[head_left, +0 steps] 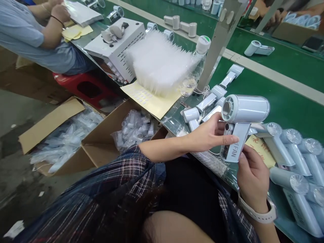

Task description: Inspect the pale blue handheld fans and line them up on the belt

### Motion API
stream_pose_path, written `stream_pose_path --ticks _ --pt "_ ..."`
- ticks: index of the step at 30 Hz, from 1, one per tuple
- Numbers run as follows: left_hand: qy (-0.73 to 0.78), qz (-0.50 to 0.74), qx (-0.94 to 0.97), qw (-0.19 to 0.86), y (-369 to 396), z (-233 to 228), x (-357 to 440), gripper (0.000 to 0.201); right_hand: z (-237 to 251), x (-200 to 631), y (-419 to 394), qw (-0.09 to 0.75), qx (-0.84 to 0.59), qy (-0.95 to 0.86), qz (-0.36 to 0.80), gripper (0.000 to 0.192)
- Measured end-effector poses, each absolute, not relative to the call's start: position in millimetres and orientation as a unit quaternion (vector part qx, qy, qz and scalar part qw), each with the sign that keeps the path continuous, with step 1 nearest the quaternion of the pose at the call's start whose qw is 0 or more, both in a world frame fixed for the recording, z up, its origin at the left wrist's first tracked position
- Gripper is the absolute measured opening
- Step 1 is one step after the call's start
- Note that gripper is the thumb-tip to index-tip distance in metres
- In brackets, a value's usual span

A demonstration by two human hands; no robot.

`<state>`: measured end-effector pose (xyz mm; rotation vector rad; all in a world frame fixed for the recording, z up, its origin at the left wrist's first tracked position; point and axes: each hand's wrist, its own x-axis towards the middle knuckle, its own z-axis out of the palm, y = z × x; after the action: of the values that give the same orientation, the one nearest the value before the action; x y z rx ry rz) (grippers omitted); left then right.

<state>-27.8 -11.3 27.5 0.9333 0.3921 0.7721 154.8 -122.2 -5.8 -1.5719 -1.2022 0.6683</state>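
Both hands share one pale blue handheld fan [240, 125], held just above the near edge of the bench [291, 108]. The right hand [253, 175] closes its grip on the lower end of the fan's handle, fingers wrapped from beneath. The left hand [212, 135] reaches across, its grip pinching the handle's upper part, forefinger laid flat along the face. The barrel points left with its round opening towards the camera.

This looks like an inspection or finishing step on the handle: the left fingertip seems to be pressing or smoothing something on the printed face. The next move would call for a steady right-hand hold while the left fingers work along the handle without slipping.

The handle reads "FAN", with the letters before it covered by the finger. A yellow note [260, 148] under the fan carries handwriting, too small to read.

Towards the bench's right end lie rows of finished fans [293, 158]; further back stand a water bottle [196, 67] and a stack of clear bags [159, 62]. Cardboard boxes [101, 141] sit on the floor below.
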Motion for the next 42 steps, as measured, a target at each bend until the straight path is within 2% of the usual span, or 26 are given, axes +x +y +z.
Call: stream_pose_path --ticks 3,6,7,9,11,14,16,19,21,25,27,30,34,38,42 --pt "0.22 0.391 0.491 0.747 -6.4 18.4 -29.2 0.092 -5.2 139.6 -115.0 0.609 -0.549 -0.463 0.337 0.044" --pt "0.263 0.425 0.594 0.63 -4.1 4.5 -27.7 0.088 -10.3 127.0 -105.5 0.614 -0.5 -0.487 0.369 0.074" --pt "0.261 0.431 0.641 0.579 -3.7 1.0 -27.6 0.079 -11.8 124.6 -103.2 0.601 -0.506 -0.498 0.367 0.075" --pt "0.211 0.438 0.734 0.474 -1.8 -2.2 -30.8 0.065 -12.0 122.8 -101.2 0.575 -0.52 -0.507 0.376 0.061" --pt "0.151 0.44 0.809 0.359 4.0 -0.3 -41.4 0.061 -6.8 124.0 -102.9 0.559 -0.494 -0.488 0.452 0.047" --pt "0.139 0.473 0.85 0.187 23.5 4.5 -75.2 0.048 7.3 126.9 -108.6 0.539 -0.367 -0.406 0.64 0.058" --pt "0.194 0.516 0.824 0.127 41.2 2.4 -107.8 0.034 15.5 127.5 -111.2 0.514 -0.309 -0.362 0.713 0.063" --pt "0.379 0.55 0.739 0.09 63.0 -14.0 -162.5 0.036 20.3 126.0 -111.4 0.489 -0.29 -0.338 0.75 0.066" --pt "0.483 0.524 0.699 0.059 69.5 -31.7 -196.1 0.037 20.0 124.1 -110.0 0.477 -0.29 -0.329 0.762 0.07" --pt "0.609 0.367 0.703 0.007 67.1 -66.1 -239.9 0.014 18.2 119.8 -106.9 0.448 -0.273 -0.317 0.79 0.069" --pt "0.651 0.278 0.706 0.0 63.6 -76.8 -248.4 0.014 17.3 118.3 -106.4 0.438 -0.268 -0.32 0.796 0.065" --pt "0.676 0.212 0.706 0.008 60.9 -83.0 -251.1 0.024 14.9 118.0 -107.1 0.428 -0.268 -0.333 0.797 0.059" --pt "0.664 0.198 0.721 0.008 63.2 -81.0 -251.7 0.026 10.6 120.1 -109.7 0.435 -0.273 -0.343 0.786 0.059" --pt "0.653 0.203 0.729 -0.001 65.8 -78.9 -254.8 0.028 8.6 121.7 -111.7 0.439 -0.282 -0.367 0.77 0.045" --pt "0.654 0.204 0.728 -0.004 67.1 -81.2 -257.2 0.031 7.7 121.8 -112.4 0.422 -0.304 -0.391 0.759 0.05"
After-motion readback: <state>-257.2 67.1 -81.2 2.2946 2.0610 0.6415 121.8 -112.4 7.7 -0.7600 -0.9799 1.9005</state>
